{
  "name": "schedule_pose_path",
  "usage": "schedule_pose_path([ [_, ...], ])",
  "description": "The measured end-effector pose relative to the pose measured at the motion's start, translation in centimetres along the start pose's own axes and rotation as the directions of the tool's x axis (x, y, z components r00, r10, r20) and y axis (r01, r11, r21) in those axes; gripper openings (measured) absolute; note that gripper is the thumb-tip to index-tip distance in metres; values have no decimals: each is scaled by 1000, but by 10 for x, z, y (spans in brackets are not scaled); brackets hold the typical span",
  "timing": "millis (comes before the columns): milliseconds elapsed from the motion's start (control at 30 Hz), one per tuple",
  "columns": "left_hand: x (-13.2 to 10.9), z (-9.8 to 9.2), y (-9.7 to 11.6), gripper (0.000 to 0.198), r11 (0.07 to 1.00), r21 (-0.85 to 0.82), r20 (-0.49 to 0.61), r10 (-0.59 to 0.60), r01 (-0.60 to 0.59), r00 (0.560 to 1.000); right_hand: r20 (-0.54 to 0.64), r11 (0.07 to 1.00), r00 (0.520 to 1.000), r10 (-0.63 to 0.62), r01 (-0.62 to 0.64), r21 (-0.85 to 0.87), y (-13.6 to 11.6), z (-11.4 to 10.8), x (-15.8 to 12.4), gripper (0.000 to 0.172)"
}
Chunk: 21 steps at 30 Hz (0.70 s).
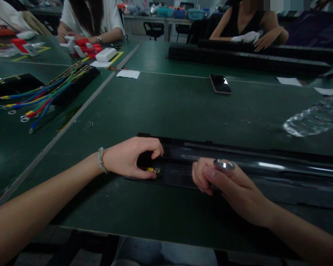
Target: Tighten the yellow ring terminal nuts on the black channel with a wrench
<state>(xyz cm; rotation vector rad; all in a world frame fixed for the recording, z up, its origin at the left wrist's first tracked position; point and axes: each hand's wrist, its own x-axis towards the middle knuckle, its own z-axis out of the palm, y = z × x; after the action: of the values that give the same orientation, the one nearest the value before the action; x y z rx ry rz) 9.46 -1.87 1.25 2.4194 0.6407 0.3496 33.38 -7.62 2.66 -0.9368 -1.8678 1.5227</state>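
A long, glossy black channel-shaped piece (266, 166) lies along the front of the table. My left hand (124, 157) rests over its left end, thumb and index finger curved apart. Beside the left thumb sits a small metal terminal with a yellow sleeve (152, 170); whether the thumb presses on it I cannot tell. My right hand (224, 184) is closed above the channel piece, farther right. From the top of that fist sticks the rounded end of a shiny metal tool (224, 165); the rest is hidden in the fingers.
Coloured wires with ring terminals (44, 99) lie on black pieces at left. A phone (220, 84), paper slips (128, 74) and a plastic bottle (313, 116) are on the green table (166, 107). Across it, people sit by red-and-white parts (83, 48) and long black bars (238, 59).
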Motion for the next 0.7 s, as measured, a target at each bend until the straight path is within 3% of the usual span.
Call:
schedule_pose_path([
  [367,0,1,-1,23,1000,18,-1,-7,7,1000,-5,1000,1000,-3,3,-14,1,1,0,32],
  [700,-1,0,1,13,1000,23,-1,0,0,1000,40,997,999,-11,14,-77,1,-1,0,29],
])
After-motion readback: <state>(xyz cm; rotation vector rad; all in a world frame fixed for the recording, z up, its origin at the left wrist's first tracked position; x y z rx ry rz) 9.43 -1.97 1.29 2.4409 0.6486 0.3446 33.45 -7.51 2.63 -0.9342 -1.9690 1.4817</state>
